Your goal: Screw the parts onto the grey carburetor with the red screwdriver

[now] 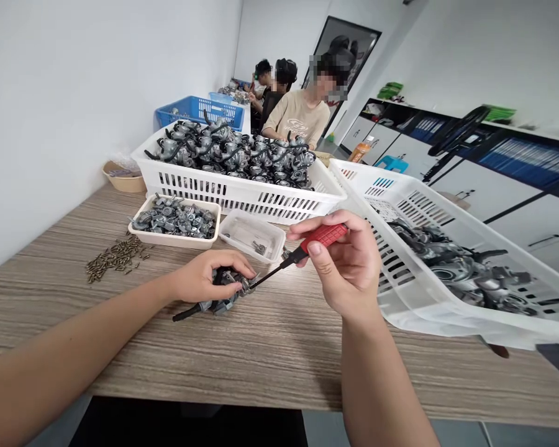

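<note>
Nearest, bare tabletop (279,372) is running along the front edge. Left hand (214,276) is gripping a metal assembly (221,305), fingers closing over its top and pressing it to the table, in front of the small trays. Right hand (354,267) is gripping a red-handled screwdriver (326,236), thumb and fingers wrapping the handle, shaft slanting down to the left. Tip is meeting the assembly's right side, just beside the left fingertips; whether it is sitting in a screw slot, cannot tell. Step in hand, as judged: working the tool on a small fitting. Any turn from here would be calling for a seated tip, a shaft lining up with the fitting, and a firm left hold against twisting.

Assembly is looking dull grey, compact and knobbly, with dark parts showing under the hand and a black hose-like end poking out lower left. Its middle is hiding under the fingers.

Farther out, loose brassy screws (114,259) are lying in a heap; a cream tray (170,241) is holding small grey parts, and a clear tray (242,231) beside it is holding a few pieces. Behind, a white basket (242,202) is brimming with similar assemblies; another basket (466,202) is standing at right, holding more. Beyond, a person in a beige shirt (302,115) is sitting.
</note>
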The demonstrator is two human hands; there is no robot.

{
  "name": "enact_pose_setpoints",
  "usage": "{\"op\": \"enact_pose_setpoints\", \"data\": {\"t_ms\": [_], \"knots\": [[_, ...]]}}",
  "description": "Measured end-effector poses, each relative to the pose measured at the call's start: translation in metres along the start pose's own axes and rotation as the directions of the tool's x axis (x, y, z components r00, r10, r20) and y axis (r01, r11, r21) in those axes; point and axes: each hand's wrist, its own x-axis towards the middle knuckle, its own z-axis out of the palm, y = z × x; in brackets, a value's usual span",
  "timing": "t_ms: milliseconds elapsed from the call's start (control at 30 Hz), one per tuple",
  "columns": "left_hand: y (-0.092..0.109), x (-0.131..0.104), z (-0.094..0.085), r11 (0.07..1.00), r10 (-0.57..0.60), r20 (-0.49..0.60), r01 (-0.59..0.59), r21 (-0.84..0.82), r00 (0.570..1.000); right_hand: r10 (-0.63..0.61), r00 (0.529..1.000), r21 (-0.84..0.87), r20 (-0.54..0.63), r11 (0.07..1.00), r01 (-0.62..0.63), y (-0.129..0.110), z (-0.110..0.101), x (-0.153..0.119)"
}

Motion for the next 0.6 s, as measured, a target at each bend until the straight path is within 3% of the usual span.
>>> {"op": "enact_pose_setpoints", "data": {"t_ms": [133, 333, 467, 600], "knots": [[-0.001, 0.001, 0.000, 1.000, 0.014, -0.010, -0.014, -0.002, 1.000, 0.042, 0.984, -0.004, 0.173, 0.999, -0.042, -0.008, -0.003, 0.022], [-0.002, 0.005, -0.001, 0.999, -0.027, -0.010, 0.027, -0.024, 1.000, -0.059, 0.912, -0.136, 0.405, 0.983, 0.124, -0.011, 0.007, 0.061], [-0.005, 0.005, -0.001, 0.999, -0.015, -0.016, 0.015, -0.028, 1.000, -0.064, 0.878, -0.152, 0.475, 0.977, 0.153, -0.009, 0.014, 0.072], [-0.006, 0.005, 0.001, 0.999, 0.000, -0.018, 0.000, -0.037, 1.000, 0.011, 0.868, -0.116, 0.497, 0.992, 0.053, -0.007, 0.006, 0.073]]}}
